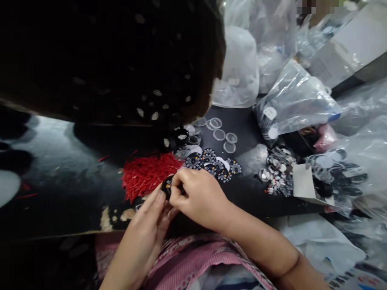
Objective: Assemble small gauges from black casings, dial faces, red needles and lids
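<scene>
Fingers (181,178) on a black disc (167,186)

- Passage: bare black tabletop (69,181), left of frame; strip right of centre, between printed discs (195,161) and small parts (279,169).
- Obstruction: dark bulk (90,60), upper left; plastic bags (305,96), upper right; red pile (148,173), centre.

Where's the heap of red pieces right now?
In the head view, the red heap lies on the black table left of centre, just beyond the left hand and left of the printed discs.
</scene>
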`<state>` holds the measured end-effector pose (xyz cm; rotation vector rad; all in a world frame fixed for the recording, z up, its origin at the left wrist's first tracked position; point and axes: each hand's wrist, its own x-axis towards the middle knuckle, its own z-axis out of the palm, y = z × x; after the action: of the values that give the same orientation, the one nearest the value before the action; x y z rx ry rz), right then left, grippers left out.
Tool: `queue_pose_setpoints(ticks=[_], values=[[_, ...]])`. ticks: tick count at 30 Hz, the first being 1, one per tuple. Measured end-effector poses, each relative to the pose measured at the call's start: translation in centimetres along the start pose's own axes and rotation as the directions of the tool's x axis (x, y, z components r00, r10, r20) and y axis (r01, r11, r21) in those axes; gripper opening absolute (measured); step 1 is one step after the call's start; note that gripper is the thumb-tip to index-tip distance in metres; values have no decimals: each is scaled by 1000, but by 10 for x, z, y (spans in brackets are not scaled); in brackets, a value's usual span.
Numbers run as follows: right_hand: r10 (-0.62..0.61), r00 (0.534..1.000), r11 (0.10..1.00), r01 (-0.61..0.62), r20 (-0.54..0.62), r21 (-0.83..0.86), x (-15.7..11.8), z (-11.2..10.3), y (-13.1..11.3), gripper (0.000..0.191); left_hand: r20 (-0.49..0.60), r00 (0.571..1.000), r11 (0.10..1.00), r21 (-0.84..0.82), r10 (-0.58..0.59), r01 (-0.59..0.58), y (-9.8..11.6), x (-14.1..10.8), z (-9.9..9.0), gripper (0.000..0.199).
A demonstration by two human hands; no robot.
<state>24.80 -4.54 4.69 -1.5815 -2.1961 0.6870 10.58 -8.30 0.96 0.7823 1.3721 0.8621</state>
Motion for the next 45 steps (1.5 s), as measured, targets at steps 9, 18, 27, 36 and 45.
queue_pose_setpoints(ticks=[9, 18, 27, 36, 45], values=[[402, 874, 887, -446, -272, -120, 4, -36, 110, 14, 43, 999, 992, -126, -1, 7, -26, 11, -3, 54], [155, 986, 978, -146, -53, 149, -9, -20, 75, 6, 134, 987, 757, -635, -92, 157, -5, 22, 22, 30], [78, 982, 890, 10, -172, 455, -12, 2, 32, 27, 106, 989, 774, -617, -102, 146, -5, 17, 21, 32], [51, 993, 957, -19, -103, 291, -11, -8, 18, 26, 107, 975, 975, -127, 195, -181, -6, 9, 18, 41], [44, 979, 989, -15, -198, 147, -8, 4, 17, 45, 208, 960, 980, -95, 189, -173, -7, 3, 17, 40]])
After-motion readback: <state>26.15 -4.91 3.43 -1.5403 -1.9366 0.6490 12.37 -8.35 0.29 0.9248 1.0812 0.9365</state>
